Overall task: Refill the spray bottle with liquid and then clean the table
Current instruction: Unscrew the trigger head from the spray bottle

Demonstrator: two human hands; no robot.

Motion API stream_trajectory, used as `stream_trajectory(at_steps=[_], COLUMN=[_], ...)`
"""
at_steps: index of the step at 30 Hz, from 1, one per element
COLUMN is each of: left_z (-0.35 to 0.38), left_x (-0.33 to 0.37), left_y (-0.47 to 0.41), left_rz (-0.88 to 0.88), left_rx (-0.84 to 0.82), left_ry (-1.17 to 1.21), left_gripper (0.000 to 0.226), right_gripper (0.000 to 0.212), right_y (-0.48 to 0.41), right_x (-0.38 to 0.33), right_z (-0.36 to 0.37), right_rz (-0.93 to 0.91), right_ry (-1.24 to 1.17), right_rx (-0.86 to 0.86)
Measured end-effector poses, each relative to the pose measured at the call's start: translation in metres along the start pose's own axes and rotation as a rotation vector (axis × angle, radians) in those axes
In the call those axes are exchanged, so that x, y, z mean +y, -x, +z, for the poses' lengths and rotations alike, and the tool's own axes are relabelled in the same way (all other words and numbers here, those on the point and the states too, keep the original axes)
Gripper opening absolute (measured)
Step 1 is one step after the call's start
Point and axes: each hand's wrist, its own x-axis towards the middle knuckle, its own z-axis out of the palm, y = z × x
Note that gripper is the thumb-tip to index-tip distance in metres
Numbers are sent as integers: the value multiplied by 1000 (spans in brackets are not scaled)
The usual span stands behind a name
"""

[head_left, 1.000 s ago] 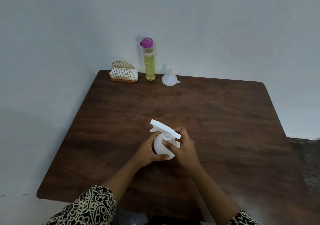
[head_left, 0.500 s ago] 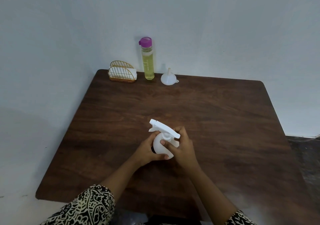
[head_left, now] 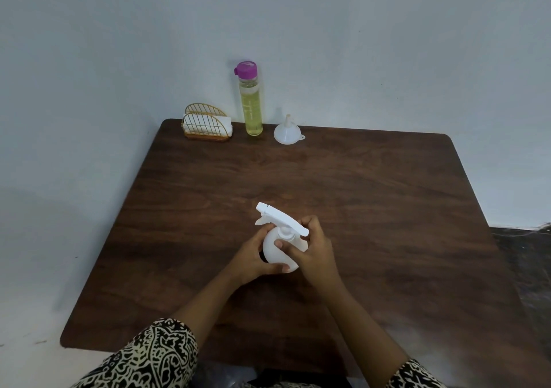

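Note:
A white spray bottle (head_left: 275, 249) stands near the middle of the dark wooden table (head_left: 372, 208), its trigger head pointing up and left. My left hand (head_left: 253, 258) wraps the bottle's round body from the left. My right hand (head_left: 311, 252) grips the neck under the trigger head, thumb across the collar. At the table's far edge stands a tall clear bottle (head_left: 252, 104) of yellow liquid with a purple cap. A white funnel (head_left: 286, 131) sits upside down just right of it.
A gold wire holder (head_left: 205, 125) with white napkins stands at the far left corner, against the pale wall. The table's left side meets the wall. A dark floor shows past the table's right edge.
Both hands stay on the spray bottle with almost no motion. My right thumb has shifted slightly on the collar.

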Motion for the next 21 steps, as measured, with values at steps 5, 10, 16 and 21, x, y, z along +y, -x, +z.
stream_trajectory(at_steps=[5, 10, 16, 21], left_z=[1, 2, 1, 1], left_x=[0, 4, 3, 1], left_y=[1, 3, 1, 0], left_rz=[-3, 3, 5, -7], left_rx=[21, 10, -2, 8], left_ry=[-2, 8, 7, 9], left_gripper=[82, 80, 80, 78], right_gripper=[41, 62, 31, 29], right_y=[8, 10, 8, 10], right_x=[12, 3, -5, -3], right_z=[-8, 0, 6, -2], right_rz=[27, 31, 6, 3], right_ry=[-66, -74, -57, -104], right_rx=[-188, -62, 83, 15])
